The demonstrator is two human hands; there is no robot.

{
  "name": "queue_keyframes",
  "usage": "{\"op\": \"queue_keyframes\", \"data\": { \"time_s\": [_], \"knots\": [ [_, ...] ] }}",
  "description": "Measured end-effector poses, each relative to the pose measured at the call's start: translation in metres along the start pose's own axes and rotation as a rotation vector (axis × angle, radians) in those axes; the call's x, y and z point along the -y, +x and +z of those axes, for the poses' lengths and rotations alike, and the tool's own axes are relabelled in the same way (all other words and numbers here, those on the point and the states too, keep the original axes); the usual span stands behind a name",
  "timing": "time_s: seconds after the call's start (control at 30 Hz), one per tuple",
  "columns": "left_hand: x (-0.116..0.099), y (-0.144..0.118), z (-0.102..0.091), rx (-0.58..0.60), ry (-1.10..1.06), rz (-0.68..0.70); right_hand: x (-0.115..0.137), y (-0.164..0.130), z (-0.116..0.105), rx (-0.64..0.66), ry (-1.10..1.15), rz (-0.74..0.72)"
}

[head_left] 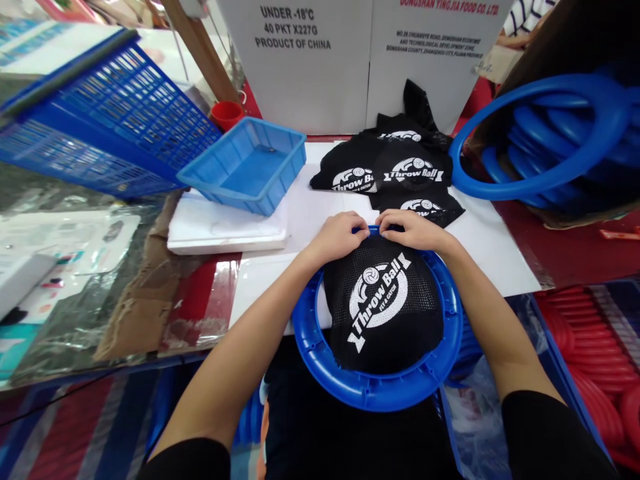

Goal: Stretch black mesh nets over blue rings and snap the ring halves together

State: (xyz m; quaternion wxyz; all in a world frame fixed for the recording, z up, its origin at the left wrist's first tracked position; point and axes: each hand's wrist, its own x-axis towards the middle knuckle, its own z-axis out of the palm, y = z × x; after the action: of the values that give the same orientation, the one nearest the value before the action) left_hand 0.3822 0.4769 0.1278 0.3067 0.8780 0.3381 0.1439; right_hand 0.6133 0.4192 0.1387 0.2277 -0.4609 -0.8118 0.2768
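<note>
Pinching round blue plastic ring (375, 392) at far rim with left hand (341, 235) and right hand (413, 230), seemingly attaching black mesh cloth (387, 307); next, press evenly.

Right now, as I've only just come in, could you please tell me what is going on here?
A person's left hand and right hand grip the far rim of a blue ring, at the top edge of the black mesh fabric inside it. A gap shows between fabric and ring on the left side. More printed black pieces lie in a pile beyond the hands, and more blue rings are at the right.
</note>
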Motion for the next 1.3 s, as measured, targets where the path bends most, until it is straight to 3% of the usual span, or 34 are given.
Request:
{"op": "queue_keyframes", "data": {
  "time_s": [0.1, 0.17, 0.23, 0.3, 0.37, 0.53, 0.67, 0.8, 0.93, 1.1, 1.3],
  "knots": [
    [-0.003, -0.009, -0.008, 0.012, 0.104, -0.049, 0.006, -0.011, -0.005, -0.159, -0.042, -0.041],
    [-0.007, -0.018, -0.015, -0.026, 0.21, -0.15, 0.009, -0.022, -0.013, -0.299, -0.09, -0.034],
    [-0.012, -0.028, -0.021, -0.084, 0.351, -0.265, 0.009, -0.032, -0.023, -0.346, -0.114, -0.003],
    [-0.015, -0.037, -0.024, -0.114, 0.487, -0.336, 0.008, -0.039, -0.032, -0.283, -0.093, 0.019],
    [-0.015, -0.042, -0.026, -0.113, 0.573, -0.299, 0.006, -0.042, -0.035, -0.187, -0.042, 0.005],
    [-0.002, -0.041, -0.03, -0.04, 0.515, 0.078, -0.002, -0.036, -0.019, 0.0, -0.016, -0.087],
    [0.001, -0.043, -0.038, 0.004, 0.574, 0.002, -0.006, -0.033, -0.009, -0.011, -0.117, -0.062],
    [-0.004, -0.051, -0.046, 0.023, 0.657, -0.085, -0.007, -0.039, -0.012, -0.002, -0.115, 0.03],
    [-0.006, -0.054, -0.048, 0.022, 0.576, -0.048, -0.01, -0.039, -0.014, -0.034, -0.174, 0.096],
    [0.002, -0.043, -0.042, -0.162, 0.323, 0.07, -0.011, -0.031, -0.005, -0.075, -0.193, 0.058],
    [0.024, -0.029, -0.029, -0.067, 0.085, 0.155, -0.004, -0.027, 0.001, -0.206, -0.065, 0.021]
  ]
}}
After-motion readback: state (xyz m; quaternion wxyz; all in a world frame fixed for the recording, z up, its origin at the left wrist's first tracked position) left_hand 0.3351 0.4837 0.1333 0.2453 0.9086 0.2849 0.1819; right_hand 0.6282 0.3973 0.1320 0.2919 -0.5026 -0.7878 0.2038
